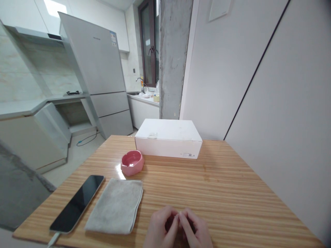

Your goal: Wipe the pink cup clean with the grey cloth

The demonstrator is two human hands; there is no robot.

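Observation:
My left hand (161,227) and my right hand (194,229) meet at the front edge of the wooden table, their thumbs and fingertips pressed together. Both have curled, closed fingers. Whatever lies between the fingertips, if anything, is hidden or too small to name. To the left of my left hand, apart from it, a folded grey cloth (117,205) lies flat. Beyond the cloth stands a pink ashtray (132,168) with angled sides. A phone (79,203) with a dark screen rests at the far left, a white cable (53,239) plugged into its near end.
A closed white box (168,146) sits at the table's (219,193) far edge. A white wall (248,86) runs along the right side. Behind the table are a grey pillar (173,62), a silver fridge (97,62) and a kitchen counter (20,107).

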